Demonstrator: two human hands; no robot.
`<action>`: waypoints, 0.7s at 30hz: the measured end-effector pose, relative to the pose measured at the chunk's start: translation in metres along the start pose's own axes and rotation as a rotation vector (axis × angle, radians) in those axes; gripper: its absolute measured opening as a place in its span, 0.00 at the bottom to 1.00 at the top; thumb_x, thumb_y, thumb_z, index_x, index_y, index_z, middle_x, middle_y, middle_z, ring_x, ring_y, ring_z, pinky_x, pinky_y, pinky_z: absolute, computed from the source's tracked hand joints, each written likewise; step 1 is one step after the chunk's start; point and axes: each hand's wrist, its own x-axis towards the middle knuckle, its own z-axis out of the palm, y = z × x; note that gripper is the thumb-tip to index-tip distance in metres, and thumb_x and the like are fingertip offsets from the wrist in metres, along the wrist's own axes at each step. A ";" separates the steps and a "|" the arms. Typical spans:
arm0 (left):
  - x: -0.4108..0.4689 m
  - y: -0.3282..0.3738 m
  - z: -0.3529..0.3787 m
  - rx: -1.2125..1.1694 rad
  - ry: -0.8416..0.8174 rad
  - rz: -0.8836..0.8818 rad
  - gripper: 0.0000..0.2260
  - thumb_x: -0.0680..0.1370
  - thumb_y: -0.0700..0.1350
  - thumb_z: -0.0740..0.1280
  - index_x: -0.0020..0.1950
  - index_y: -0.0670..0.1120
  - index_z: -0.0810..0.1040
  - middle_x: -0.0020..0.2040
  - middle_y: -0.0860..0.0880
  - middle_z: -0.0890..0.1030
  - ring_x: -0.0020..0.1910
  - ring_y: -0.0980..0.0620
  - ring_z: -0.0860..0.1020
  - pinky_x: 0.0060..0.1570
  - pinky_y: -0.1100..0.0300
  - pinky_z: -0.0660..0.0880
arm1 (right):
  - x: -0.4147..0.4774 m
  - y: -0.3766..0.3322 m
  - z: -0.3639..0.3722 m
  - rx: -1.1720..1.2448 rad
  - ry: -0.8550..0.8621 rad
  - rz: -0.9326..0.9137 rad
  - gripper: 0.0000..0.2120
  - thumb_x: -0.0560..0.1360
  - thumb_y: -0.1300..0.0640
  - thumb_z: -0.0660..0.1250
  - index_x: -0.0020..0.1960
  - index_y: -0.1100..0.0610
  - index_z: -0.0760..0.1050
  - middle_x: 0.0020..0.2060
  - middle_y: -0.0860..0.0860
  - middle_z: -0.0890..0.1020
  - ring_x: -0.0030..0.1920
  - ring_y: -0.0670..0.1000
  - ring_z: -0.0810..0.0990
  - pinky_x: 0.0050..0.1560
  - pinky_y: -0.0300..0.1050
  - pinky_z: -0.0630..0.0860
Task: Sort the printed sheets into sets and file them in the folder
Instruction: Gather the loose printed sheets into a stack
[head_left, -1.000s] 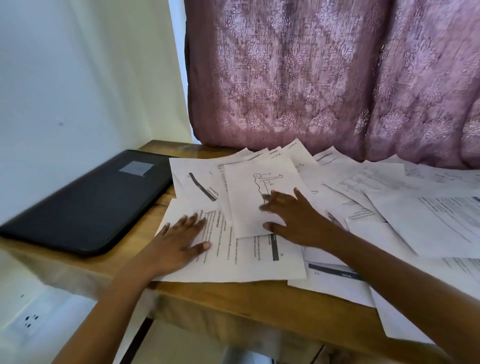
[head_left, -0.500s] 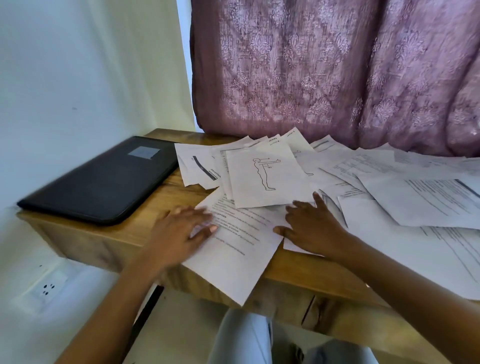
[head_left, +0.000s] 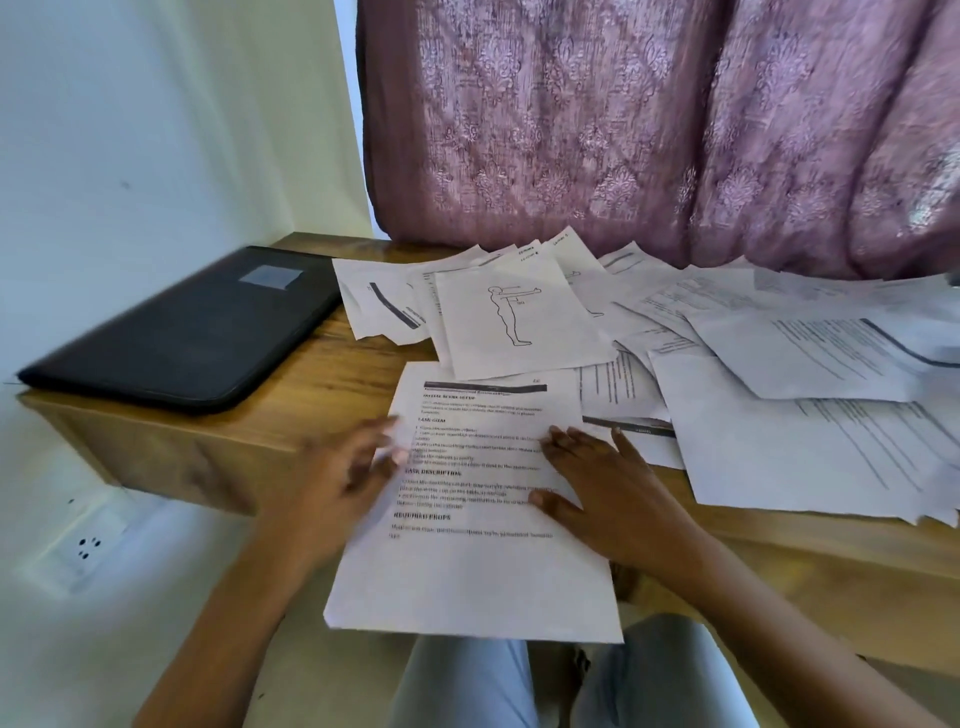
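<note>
Position of text sheet (head_left: 483, 499): near-left part of table (head_left: 322, 395), far half flat on the wood, near half hanging past the table edge above the knees (head_left: 519, 686). Far edge tucked just under the near edge of figure sheet (head_left: 519, 317).

Right hand (head_left: 608, 488): laid flat on the right margin, fingers straight and spread, pressing down, grasping nothing.

Left hand (head_left: 343, 478): at the left margin, blurred. Pinching or only pressing: cannot tell.

Handling, judged:
- Single page, so very light and limp. Unsupported half likely to droop.
- Smooth paper on smooth wood: slides readily under a flat palm, and could equally slip off the edge once released.
- Creases and tears easily; no stiffness to rely on.
- Best hold: both side margins about halfway up, thumb under the overhang, fingers on top. Overhang gives ready access underneath.
- Avoid lifting by one corner, to prevent sagging and folding.

Elsewhere: loose pile (head_left: 805, 405) fanned and overlapping across the right and far side of the table. Black folder (head_left: 182, 332) closed, far left, well apart from the text sheet; contents not visible. Sorting judged to be at an early stage.
</note>
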 end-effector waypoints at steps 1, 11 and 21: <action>-0.005 -0.003 0.001 -0.065 0.140 -0.093 0.18 0.78 0.57 0.64 0.66 0.53 0.76 0.52 0.58 0.79 0.47 0.56 0.78 0.42 0.66 0.71 | -0.008 -0.002 0.001 0.009 -0.007 0.000 0.50 0.61 0.30 0.28 0.78 0.51 0.46 0.78 0.46 0.48 0.77 0.45 0.46 0.72 0.46 0.36; -0.022 -0.012 0.024 -0.599 0.131 -0.402 0.04 0.75 0.41 0.71 0.49 0.43 0.82 0.39 0.48 0.85 0.39 0.48 0.83 0.39 0.54 0.80 | -0.030 -0.005 0.012 0.115 0.061 0.008 0.49 0.64 0.23 0.33 0.77 0.48 0.53 0.77 0.43 0.54 0.76 0.44 0.51 0.71 0.44 0.35; -0.020 0.025 0.007 -1.028 0.228 -0.134 0.07 0.72 0.39 0.70 0.48 0.39 0.80 0.44 0.43 0.84 0.41 0.50 0.82 0.42 0.60 0.79 | -0.009 0.009 0.006 0.830 0.341 0.266 0.30 0.75 0.44 0.66 0.72 0.45 0.58 0.66 0.47 0.70 0.55 0.48 0.75 0.51 0.44 0.70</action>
